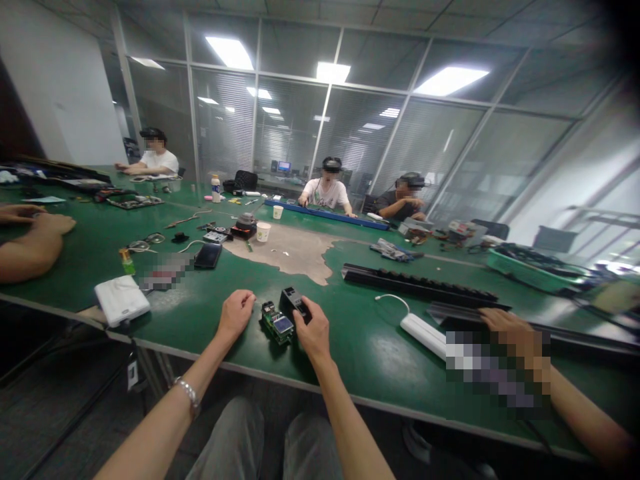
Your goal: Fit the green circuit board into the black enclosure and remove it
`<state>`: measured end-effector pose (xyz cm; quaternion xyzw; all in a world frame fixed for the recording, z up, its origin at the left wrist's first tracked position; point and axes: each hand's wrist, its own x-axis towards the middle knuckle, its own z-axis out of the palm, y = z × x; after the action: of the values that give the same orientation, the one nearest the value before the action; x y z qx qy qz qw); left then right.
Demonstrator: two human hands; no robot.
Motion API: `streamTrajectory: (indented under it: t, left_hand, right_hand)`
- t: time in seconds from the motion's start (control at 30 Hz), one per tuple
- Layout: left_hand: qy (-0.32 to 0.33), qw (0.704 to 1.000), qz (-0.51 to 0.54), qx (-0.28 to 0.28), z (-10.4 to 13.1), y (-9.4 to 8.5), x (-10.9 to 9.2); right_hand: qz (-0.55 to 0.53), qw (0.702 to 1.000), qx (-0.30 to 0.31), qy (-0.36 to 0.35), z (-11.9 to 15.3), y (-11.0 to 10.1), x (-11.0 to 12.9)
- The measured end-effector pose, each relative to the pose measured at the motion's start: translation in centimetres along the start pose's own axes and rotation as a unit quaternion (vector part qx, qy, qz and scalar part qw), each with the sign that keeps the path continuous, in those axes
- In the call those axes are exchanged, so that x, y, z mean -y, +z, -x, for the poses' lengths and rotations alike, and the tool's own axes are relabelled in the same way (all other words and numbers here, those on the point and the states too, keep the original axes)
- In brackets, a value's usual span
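Note:
My right hand (314, 327) grips a black rectangular plastic casing (290, 298), tilted just above the green table. Close beside the casing, on its left, lies a small electronic module (277, 323) with a green circuit board and a little screen. My left hand (237, 317) rests over the table left of that module, apart from it. Its fingers are curled closed, and whatever they may hold is hidden. A metal bracelet (187, 393) circles my left wrist.
Left of my hands are a white box (121, 300) and a dark phone (208, 255). Paper cups (263, 232) stand farther back. Right are a white power strip (423, 335), black rails (425, 285) and a co-worker's hand (510, 327). Another person's arms (30, 247) reach in left.

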<state>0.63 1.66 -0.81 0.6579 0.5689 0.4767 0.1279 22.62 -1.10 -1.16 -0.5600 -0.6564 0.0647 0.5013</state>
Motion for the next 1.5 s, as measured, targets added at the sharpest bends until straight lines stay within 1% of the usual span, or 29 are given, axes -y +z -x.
streamTrajectory:
  t: [0.23, 0.3, 0.43, 0.6, 0.67, 0.77, 0.83, 0.87, 1.0, 1.13, 1.3, 1.5]
  left_hand:
    - [0.005, 1.0, 0.005, 0.001, 0.1, 0.0, 0.1]
    - [0.002, 1.0, 0.005, 0.0, 0.1, 0.0, 0.0]
    - [-0.002, 1.0, 0.006, 0.001, 0.1, 0.0, 0.1]
    - [0.001, 1.0, 0.004, 0.002, 0.1, 0.1, 0.2]
    - [0.001, 1.0, 0.003, 0.0, 0.0, 0.1, 0.3]
    - [0.0, 1.0, 0.001, 0.0, 0.0, 0.1, 0.2]
    - [-0.001, 1.0, 0.002, 0.002, 0.0, 0.0, 0.2]
    - [-0.002, 1.0, 0.002, 0.002, 0.0, 0.0, 0.1]
    - [-0.005, 1.0, 0.002, -0.001, 0.1, 0.0, 0.0]
    - [-0.008, 1.0, 0.001, -0.003, 0.1, -0.1, -0.1]
    - [-0.002, 1.0, -0.003, -0.004, 0.2, -0.1, 0.1]
    - [-0.002, 1.0, 0.001, -0.003, 0.2, -0.1, 0.0]
  right_hand:
    - [0.041, 0.999, -0.019, -0.009, 0.4, -0.2, 0.2]
    - [0.046, 0.999, -0.013, -0.012, 0.5, -0.2, 0.1]
    - [0.043, 0.999, 0.005, -0.027, 0.7, -0.1, -0.1]
    - [0.026, 0.999, -0.003, -0.037, 0.7, -0.2, 0.3]
    - [0.014, 1.0, -0.002, -0.019, 0.6, -0.4, 0.5]
    - [-0.016, 0.999, -0.015, 0.039, 0.1, -1.0, 0.9]
    - [-0.045, 0.996, -0.027, 0.067, -0.1, -1.6, 1.6]
    - [-0.06, 0.995, -0.028, 0.071, -0.2, -2.0, 2.1]
    - [-0.096, 0.995, 0.002, 0.033, 0.2, -3.0, 4.9]
    - [-0.075, 0.997, 0.026, -0.008, 1.1, -2.8, 7.0]
    - [-0.054, 0.997, 0.034, -0.035, 2.1, -2.1, 7.5]
    - [-0.043, 0.997, 0.034, -0.058, 2.5, -2.1, 7.4]
